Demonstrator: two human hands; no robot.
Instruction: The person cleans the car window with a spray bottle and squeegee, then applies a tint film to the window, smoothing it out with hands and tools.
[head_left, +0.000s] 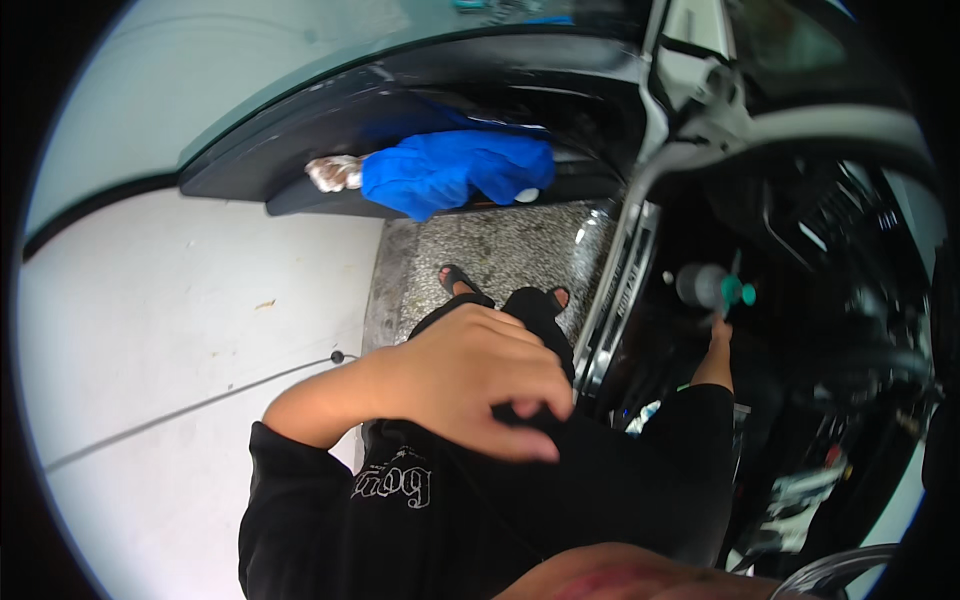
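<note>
My left hand (480, 382) hangs in front of my black shirt, its fingers loosely curled and the thumb apart. Nothing shows between them. My right arm reaches into the car's footwell area, and my right hand (721, 330) grips a clear spray bottle (697, 285) by its teal trigger head (733, 289). The bottle lies tilted sideways, slightly blurred; the fingers around it are hardly visible. Ahead of me stands the open car door (247, 161), with a bright blue cloth (457, 169) draped in its lower pocket. A crumpled white-and-brown item (334, 173) sticks out beside the cloth.
Along the car's opening runs a metal door sill plate (626, 292) bearing writing. A white wall (210, 322) with a thin dark cable (187, 412) stands close on my left. Speckled floor (502, 240) lies under my sandalled feet. Several blurred items (802, 495) lie inside the car.
</note>
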